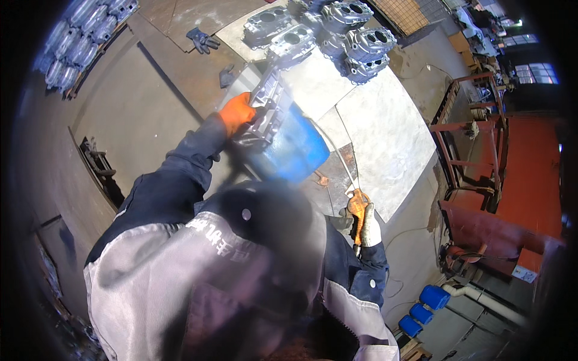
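My left hand, in an orange glove, grips a grey cast-metal housing by its near side. The casting is tilted up, with its ribbed, hollow face partly showing. Just beneath it stands a blue drum-like thing, smeared in the picture, so its exact kind is unclear. At the right, my right hand, in a whitish and dark glove, is closed round an orange air blow gun. The gun's long thin nozzle slants up and left, toward the casting. Its tip is hard to make out.
Several similar castings stand on pale sheets at the far side. A dark glove lies beyond my left hand. More castings are stacked at far left. A red metal frame and blue containers are at right.
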`<state>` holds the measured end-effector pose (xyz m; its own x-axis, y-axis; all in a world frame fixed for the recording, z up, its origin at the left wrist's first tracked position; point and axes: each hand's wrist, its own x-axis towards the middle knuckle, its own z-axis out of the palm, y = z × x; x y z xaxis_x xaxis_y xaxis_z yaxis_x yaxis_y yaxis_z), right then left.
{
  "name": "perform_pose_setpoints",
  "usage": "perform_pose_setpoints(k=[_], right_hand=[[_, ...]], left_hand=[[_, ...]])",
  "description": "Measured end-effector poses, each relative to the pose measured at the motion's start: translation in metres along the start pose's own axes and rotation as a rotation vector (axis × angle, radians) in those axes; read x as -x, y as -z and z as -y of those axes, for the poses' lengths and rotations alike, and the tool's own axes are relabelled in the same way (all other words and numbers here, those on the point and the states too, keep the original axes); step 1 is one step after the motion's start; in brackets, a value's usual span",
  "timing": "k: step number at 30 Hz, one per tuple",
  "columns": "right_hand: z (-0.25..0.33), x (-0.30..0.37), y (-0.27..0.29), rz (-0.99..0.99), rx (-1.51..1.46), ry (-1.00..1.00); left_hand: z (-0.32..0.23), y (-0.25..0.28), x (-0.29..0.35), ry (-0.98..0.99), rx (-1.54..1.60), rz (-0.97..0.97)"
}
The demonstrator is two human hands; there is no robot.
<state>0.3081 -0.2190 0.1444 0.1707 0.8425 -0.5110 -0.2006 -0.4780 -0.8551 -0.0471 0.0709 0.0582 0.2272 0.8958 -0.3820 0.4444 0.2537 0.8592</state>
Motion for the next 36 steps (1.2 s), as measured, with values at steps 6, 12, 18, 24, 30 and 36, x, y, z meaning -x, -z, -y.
perform_pose_setpoints(k=[6, 12, 18, 24, 30, 36], right_hand=[[-0.013, -0.028, -0.01, -0.264, 0.184, -0.105], [-0.049, -0.009, -0.001, -0.392, -0.165, -0.095], [-0.093, 0.034, 0.006, -0.274, -0.469, -0.174], [-0.13, 0.062, 0.013, 0.01, 0.02, 0.366], [-0.162, 0.104, 0.005, -0.323, -0.107, 0.047], [-0.165, 0.131, 0.037, -0.242, -0.575, -0.181]], left_hand=[[0.042, -0.001, -0.009, 0.071, 0.778, 0.443], [0.06, -0.035, -0.014, -0.123, 0.163, 0.348], [-0.028, -0.024, 0.002, -0.659, -0.579, -0.032], [-0.082, -0.148, -0.009, -1.231, -1.47, 0.559], [-0.036, -0.217, -0.015, -0.675, -2.019, 0.776], [0.083, -0.21, -0.085, -0.412, -1.519, 0.321]])
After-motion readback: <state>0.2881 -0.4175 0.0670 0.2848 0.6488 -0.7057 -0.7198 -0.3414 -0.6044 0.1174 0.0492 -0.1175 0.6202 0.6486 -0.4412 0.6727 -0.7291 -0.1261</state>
